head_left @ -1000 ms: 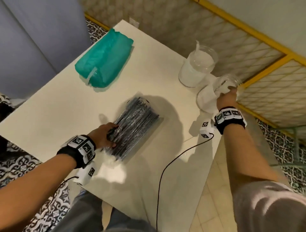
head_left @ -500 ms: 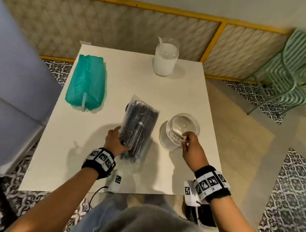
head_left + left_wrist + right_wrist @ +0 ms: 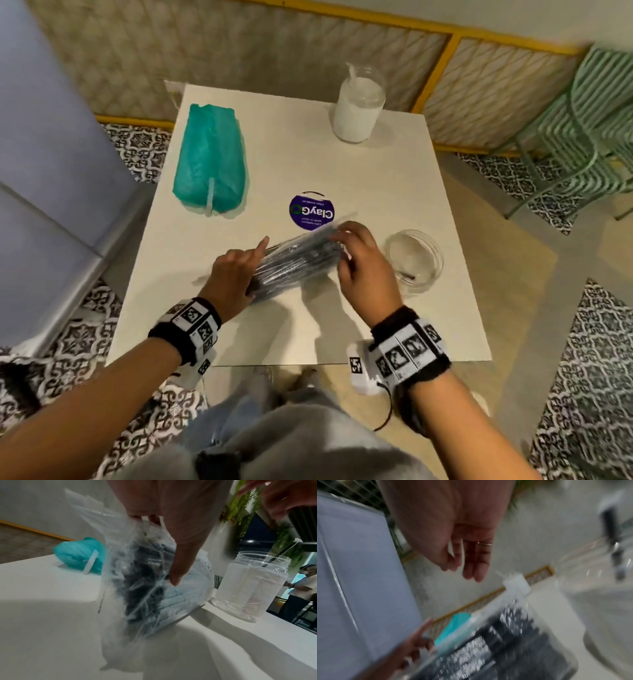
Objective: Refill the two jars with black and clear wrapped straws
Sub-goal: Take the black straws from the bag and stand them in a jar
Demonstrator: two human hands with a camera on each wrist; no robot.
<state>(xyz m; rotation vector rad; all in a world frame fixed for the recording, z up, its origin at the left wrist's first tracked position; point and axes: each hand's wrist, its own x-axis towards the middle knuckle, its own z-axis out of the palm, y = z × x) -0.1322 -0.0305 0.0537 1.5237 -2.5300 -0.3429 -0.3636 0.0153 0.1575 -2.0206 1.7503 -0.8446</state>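
A smooth white square tabletop [image 3: 394,192] stands on patterned tile, a lattice wall with yellow trim behind. At frame centre the left hand [image 3: 233,274] grips a crinkly clear bag of black straws [image 3: 298,260], lifted; the right hand [image 3: 363,267] hovers relaxed at its top end. A near-empty clear jar [image 3: 416,262] sits right, a white-filled jar [image 3: 358,106] upper centre.
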